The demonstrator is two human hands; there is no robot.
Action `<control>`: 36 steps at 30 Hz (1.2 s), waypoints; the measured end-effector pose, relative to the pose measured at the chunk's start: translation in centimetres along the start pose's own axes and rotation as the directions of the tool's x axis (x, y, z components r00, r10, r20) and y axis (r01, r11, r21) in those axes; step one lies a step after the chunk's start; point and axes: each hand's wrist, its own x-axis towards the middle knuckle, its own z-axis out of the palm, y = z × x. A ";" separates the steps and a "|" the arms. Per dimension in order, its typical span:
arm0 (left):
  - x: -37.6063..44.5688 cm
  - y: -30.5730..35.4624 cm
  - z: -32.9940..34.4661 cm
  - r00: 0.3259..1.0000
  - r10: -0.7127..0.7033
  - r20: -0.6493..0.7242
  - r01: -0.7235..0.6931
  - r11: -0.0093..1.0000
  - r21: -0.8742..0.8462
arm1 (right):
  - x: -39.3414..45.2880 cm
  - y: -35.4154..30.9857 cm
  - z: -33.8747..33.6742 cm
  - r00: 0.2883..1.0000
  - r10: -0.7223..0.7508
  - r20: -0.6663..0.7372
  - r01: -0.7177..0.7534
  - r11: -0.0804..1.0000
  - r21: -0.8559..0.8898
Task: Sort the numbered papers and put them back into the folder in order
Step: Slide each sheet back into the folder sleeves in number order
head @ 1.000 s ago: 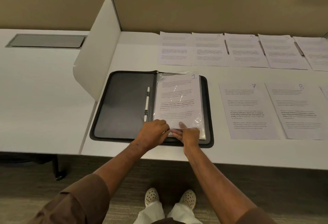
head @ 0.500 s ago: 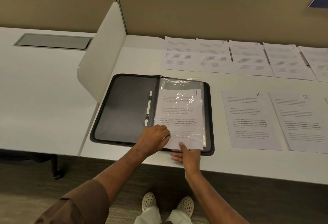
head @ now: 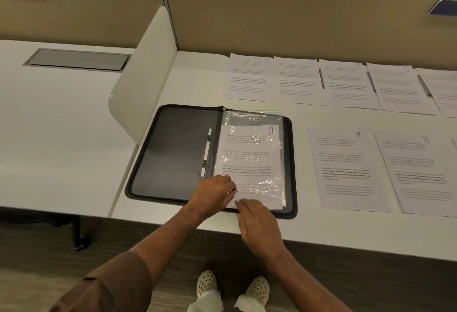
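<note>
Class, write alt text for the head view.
Both hands, left and right, work the sheet marked 1 into a clear sleeve of an open black folder; more numbered papers lie on the white desk.

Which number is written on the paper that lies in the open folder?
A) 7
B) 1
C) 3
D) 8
B: the sheet under the clear sleeve in the folder shows a handwritten 1 at its top right corner, while the sheets marked 7 and 8 lie on the desk to the right.
</note>
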 end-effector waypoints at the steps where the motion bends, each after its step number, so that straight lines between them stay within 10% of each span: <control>1: 0.0 0.0 0.0 1.000 0.000 0.002 0.000 1.000 0.004 | 0.3 0.1 0.5 0.999 -0.002 0.042 0.004 0.999 -0.047; 8: 0.3 0.3 -0.2 0.999 0.000 0.032 -0.001 1.000 0.030 | 3.0 1.4 1.9 0.939 0.128 0.319 -0.121 0.992 -0.041; 28: 0.3 0.9 -0.4 0.997 -0.029 0.070 0.029 1.000 0.009 | 3.5 3.0 0.4 0.963 0.158 0.219 -0.189 0.974 0.124; 32: 0.4 0.9 0.1 0.994 -0.057 0.099 0.060 0.998 -0.028 | -0.3 3.2 -1.2 0.938 0.345 0.023 -0.314 0.822 0.474; 36: 0.5 1.1 0.4 0.984 -0.103 0.145 0.115 0.990 -0.080 | 0.2 5.4 -3.1 0.748 0.658 -0.087 -0.400 0.552 0.732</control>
